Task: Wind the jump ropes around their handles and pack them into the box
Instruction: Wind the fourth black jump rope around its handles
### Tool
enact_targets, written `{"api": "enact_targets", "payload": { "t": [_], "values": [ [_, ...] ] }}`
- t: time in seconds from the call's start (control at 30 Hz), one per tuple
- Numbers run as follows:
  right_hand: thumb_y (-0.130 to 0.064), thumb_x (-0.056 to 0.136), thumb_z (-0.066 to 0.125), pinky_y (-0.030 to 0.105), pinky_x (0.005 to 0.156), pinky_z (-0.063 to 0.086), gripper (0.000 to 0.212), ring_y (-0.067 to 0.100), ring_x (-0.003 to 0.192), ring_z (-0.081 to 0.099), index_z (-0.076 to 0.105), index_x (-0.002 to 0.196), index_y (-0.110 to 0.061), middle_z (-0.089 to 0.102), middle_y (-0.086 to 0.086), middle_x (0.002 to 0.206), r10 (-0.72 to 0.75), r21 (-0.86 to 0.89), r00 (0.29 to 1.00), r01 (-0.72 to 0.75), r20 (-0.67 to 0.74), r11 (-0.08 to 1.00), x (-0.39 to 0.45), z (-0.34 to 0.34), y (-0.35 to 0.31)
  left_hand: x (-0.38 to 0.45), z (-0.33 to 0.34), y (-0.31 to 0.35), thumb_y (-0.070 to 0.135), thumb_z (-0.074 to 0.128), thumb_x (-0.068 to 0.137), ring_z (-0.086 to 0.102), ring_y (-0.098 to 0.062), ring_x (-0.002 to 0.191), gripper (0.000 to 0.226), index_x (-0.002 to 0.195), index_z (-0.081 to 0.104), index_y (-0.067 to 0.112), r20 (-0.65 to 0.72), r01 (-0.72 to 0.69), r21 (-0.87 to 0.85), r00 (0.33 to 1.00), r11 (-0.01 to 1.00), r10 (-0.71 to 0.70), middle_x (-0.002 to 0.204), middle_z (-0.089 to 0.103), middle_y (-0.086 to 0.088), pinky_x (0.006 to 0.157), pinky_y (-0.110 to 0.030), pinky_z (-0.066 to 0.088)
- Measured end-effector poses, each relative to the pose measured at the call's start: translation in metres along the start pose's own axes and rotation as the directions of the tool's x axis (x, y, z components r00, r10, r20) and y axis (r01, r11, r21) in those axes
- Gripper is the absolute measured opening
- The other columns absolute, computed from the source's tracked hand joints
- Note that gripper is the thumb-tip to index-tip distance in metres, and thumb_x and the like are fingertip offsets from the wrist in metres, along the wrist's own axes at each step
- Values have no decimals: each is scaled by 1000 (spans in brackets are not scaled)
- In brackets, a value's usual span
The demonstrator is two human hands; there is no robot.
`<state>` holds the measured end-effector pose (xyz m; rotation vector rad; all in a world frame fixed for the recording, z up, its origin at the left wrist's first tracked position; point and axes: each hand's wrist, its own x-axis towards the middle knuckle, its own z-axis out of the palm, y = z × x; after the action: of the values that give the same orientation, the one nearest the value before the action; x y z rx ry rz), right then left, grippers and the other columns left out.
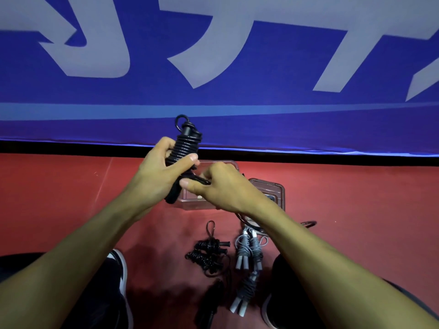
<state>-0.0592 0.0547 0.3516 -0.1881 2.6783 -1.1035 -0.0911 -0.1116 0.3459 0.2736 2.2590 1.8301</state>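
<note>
Gripping the wound black jump rope (184, 150) by its handles, my left hand (159, 172) holds it tilted above the clear box (234, 165) on the red floor (71, 198). My right hand (221, 186) pinches its loose cord end. Other wound ropes, black (205, 254) and grey (249, 248), lie nearer me.

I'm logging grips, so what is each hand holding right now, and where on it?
The left hand grips the black jump rope around its coiled handles. The right hand pinches the loose cord end just below the coil.
</note>
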Motion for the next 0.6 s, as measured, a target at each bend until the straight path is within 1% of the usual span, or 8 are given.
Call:
{"api": "enact_targets", "payload": {
  "t": [0.03, 0.1, 0.17, 0.27, 0.33, 0.43, 0.53, 0.6],
  "values": [
    [-52, 94, 65, 30, 48, 41, 58, 7, 39, 43, 50, 54, -13, 41, -9, 38, -7, 29, 1000, 6, 30, 1000, 0, -1, 0, 0, -1, 0, 54, 70, 76, 72, -24, 95, 42, 100, 57, 23, -38, -6, 46, 999, 999, 8, 99, 76, -2, 93, -52, 55],
    [-51, 94, 65, 15, 45, 33, 55, 5, 40, 42, 49, 58, -13, 39, -10, 41, -51, 33, 997, 49, 50, 998, -3, -1, -2, 0, -3, -1, 63, 67, 70, 69, -24, 96, 47, 100, 54, 29, -66, -19, 111, 997, 994, 27, 101, 72, -5, 94, -55, 52],
    [-54, 94, 63, 18, 46, 31, 55, 7, 43, 40, 42, 58, -18, 37, -8, 45, -88, -14, 996, 88, 7, 996, -4, -1, -2, -1, -1, -2, 69, 60, 71, 66, -19, 98, 53, 106, 52, 30, -18, -19, 131, 1000, 991, 22, 104, 68, -3, 97, -53, 50],
    [-62, 92, 59, 25, 49, 27, 61, 9, 45, 41, 42, 53, -19, 41, -8, 42, -74, -50, 996, 72, -41, 996, -5, -1, 3, -6, 5, -2, 75, 48, 81, 62, -17, 108, 64, 120, 55, 24, 142, 56, -66, 989, 996, -46, 110, 65, -5, 109, -53, 43],
    [-63, 91, 60, 27, 51, 27, 63, 10, 46, 41, 42, 50, -20, 43, -11, 42, -63, -46, 996, 61, -62, 997, -5, -1, 6, -8, 7, 0, 64, 44, 95, 61, -18, 114, 64, 131, 56, 13, 196, 109, -210, 978, 972, -68, 124, 65, -14, 113, -47, 43],
    [-55, 98, 55, 26, 52, 29, 57, 6, 48, 44, 41, 53, -24, 48, -17, 44, -96, -66, 994, 92, -60, 994, -5, -1, 6, -5, 2, 4, 36, 42, 104, 61, -22, 118, 52, 135, 53, -4, 209, 128, -313, 976, 941, -63, 136, 59, -26, 107, -34, 47],
    [-46, 103, 51, 18, 54, 30, 45, -1, 52, 46, 42, 61, -33, 46, -12, 48, -136, -43, 990, 134, -32, 990, -4, -3, 5, 0, -12, 7, 23, 49, 98, 64, -25, 117, 40, 130, 58, -1, 280, 75, -252, 960, 965, -2, 129, 65, -23, 103, -32, 51],
    [-48, 103, 50, 25, 57, 37, 43, 5, 54, 47, 50, 65, -29, 50, -7, 55, -155, -10, 988, 155, -22, 988, -3, -2, 6, 2, -18, 8, 25, 52, 95, 67, -23, 112, 39, 127, 61, 4, 302, 48, -192, 953, 980, 12, 124, 69, -18, 99, -30, 54]
  ]
}}
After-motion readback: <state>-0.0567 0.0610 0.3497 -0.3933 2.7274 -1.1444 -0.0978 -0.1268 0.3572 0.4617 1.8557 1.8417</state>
